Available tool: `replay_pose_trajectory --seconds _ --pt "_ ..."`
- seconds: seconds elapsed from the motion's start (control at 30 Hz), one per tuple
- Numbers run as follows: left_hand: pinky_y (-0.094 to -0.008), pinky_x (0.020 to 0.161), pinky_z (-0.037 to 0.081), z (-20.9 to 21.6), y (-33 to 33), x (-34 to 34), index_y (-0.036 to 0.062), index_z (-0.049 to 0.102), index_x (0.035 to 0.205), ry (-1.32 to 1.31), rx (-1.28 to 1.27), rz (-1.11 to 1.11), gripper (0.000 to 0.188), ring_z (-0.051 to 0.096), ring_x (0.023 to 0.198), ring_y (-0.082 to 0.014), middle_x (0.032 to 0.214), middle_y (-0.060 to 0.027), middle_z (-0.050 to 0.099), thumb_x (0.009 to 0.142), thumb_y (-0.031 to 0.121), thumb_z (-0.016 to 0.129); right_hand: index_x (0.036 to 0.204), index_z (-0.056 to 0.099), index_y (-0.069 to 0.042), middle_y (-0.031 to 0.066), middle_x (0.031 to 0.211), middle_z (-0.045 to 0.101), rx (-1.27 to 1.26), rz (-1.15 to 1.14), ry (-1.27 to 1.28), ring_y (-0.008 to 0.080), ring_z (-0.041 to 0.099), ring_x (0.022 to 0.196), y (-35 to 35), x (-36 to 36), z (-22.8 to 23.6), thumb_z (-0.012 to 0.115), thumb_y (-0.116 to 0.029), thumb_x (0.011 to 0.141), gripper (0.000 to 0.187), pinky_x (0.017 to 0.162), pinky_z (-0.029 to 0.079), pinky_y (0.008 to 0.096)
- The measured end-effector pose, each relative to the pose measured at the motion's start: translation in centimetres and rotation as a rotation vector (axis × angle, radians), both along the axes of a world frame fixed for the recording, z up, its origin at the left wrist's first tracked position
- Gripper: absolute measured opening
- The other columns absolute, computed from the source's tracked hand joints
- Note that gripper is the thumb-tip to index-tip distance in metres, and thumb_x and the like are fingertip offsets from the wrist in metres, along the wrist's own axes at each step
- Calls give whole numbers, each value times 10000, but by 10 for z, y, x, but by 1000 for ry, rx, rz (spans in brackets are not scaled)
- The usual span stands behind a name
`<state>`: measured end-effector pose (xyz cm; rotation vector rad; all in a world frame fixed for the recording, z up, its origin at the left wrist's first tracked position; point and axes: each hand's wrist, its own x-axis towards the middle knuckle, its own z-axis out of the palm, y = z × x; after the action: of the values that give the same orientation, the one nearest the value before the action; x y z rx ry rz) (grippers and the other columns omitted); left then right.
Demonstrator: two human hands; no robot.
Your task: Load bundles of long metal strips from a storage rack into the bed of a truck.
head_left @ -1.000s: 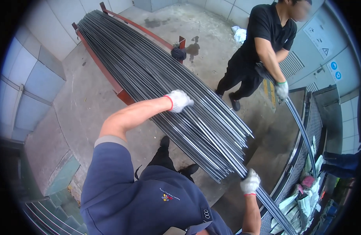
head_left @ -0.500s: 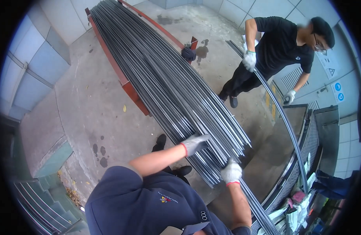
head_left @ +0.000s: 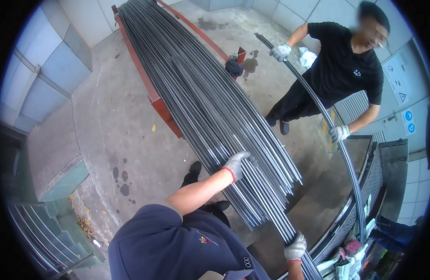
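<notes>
A worker in a dark blue shirt [head_left: 177,238] handled long, slim metal rods [head_left: 215,112], which lay lengthwise in a dense stack on a red metal rack [head_left: 166,116], their dull gray shafts catching bright streaks near the uneven ends. The right hand [head_left: 295,247], in a pale knit glove with a red cuff, was wrapped around a narrow bundle [head_left: 281,224] that reached past the end of the stack toward the lower edge of the view. The left hand [head_left: 238,166], gloved alike and smudged gray, lay across the top of the stack, fingers bent; whether they gripped any rods could not be told. At right, a co-worker [head_left: 338,74] in black held a second bundle [head_left: 349,161] in two gloved hands [head_left: 281,52], its length curving down toward crumpled white and pink wrapping [head_left: 352,246]. Rough concrete floor [head_left: 135,149], blotched with dark stains [head_left: 125,189], spread beneath the rack, bordered by smooth gray wall panels [head_left: 294,11] and a metal door [head_left: 420,93]. Green steps [head_left: 68,242] stood at left.
</notes>
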<state>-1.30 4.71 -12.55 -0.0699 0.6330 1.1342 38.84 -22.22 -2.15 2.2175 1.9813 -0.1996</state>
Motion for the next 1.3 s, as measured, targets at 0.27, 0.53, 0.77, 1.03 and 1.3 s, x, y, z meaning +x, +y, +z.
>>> replay_pose_trajectory --seconds 0.27,0.53,0.77,1.03,1.3 --pt "-456 1075 452 -8 31 -54 84 688 852 251 -65 -47 266 666 968 -271 893 -127 717 1003 284 599 1082 610 -75 186 960 719 -230 -9 -45 415 706 935 45 -33 -14 829 -217 710 454 863 559 521" --pt "-453 1214 331 12 7 -43 123 718 931 120 192 -41 274 635 1203 -264 1186 -114 713 974 388 663 1144 655 -80 200 950 733 -201 -28 -26 407 731 898 143 -178 -24 806 -226 739 456 799 594 518" --pt "-507 917 590 37 -1 -25 62 641 889 -39 -196 12 227 708 970 -284 939 -118 692 982 269 629 1385 563 -79 174 1152 674 13 146 123 386 660 1060 120 -170 -19 756 -172 730 688 950 538 457" --pt "-510 902 610 13 37 -88 47 635 920 -7 -106 145 203 709 860 -312 870 -131 680 974 243 634 1258 589 -49 200 1117 687 -8 51 -77 422 655 1073 6 -29 -1 858 -187 645 684 965 522 498" --pt "-401 1037 500 6 -37 -20 125 706 1103 -16 211 -98 301 668 1071 -203 1064 -64 719 1011 408 659 1136 660 -48 238 986 746 -376 44 126 423 729 962 81 -77 -5 856 -318 694 553 874 590 491"
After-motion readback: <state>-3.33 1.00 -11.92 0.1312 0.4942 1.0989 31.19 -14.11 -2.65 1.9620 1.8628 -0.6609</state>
